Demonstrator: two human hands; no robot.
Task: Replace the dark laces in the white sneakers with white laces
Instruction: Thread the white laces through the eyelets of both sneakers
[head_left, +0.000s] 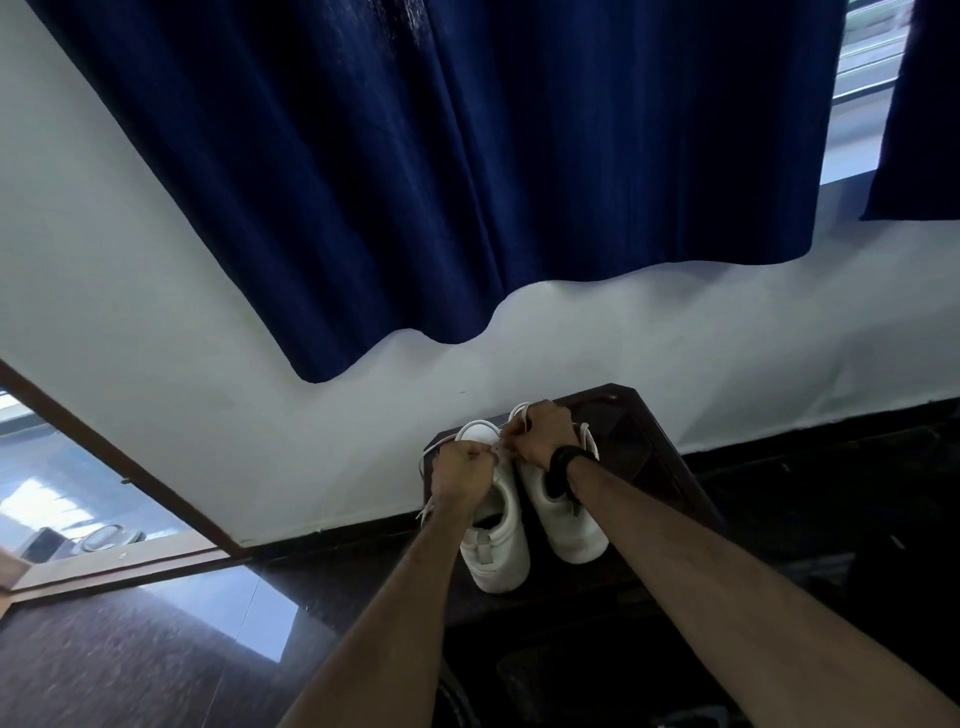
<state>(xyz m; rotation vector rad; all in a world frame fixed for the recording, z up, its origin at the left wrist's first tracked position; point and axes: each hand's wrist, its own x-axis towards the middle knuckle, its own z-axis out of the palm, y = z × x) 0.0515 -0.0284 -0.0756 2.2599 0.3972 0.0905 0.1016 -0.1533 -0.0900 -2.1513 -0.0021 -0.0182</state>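
Two white sneakers stand side by side on a dark wooden stool (644, 457), heels toward me: the left sneaker (496, 545) and the right sneaker (571, 525). My left hand (462, 467) is curled over the left sneaker's front and pinches a white lace (434, 447) that loops out to the left. My right hand (537, 431), with a black band on its wrist, pinches the same lace close beside it, over the toe area. My hands hide the eyelets. No dark lace shows.
A white wall rises right behind the stool, with a dark blue curtain (467, 182) hanging above it. A wood-framed mirror or door (104, 452) leans at the left. The floor (156, 649) around the stool is dark and glossy.
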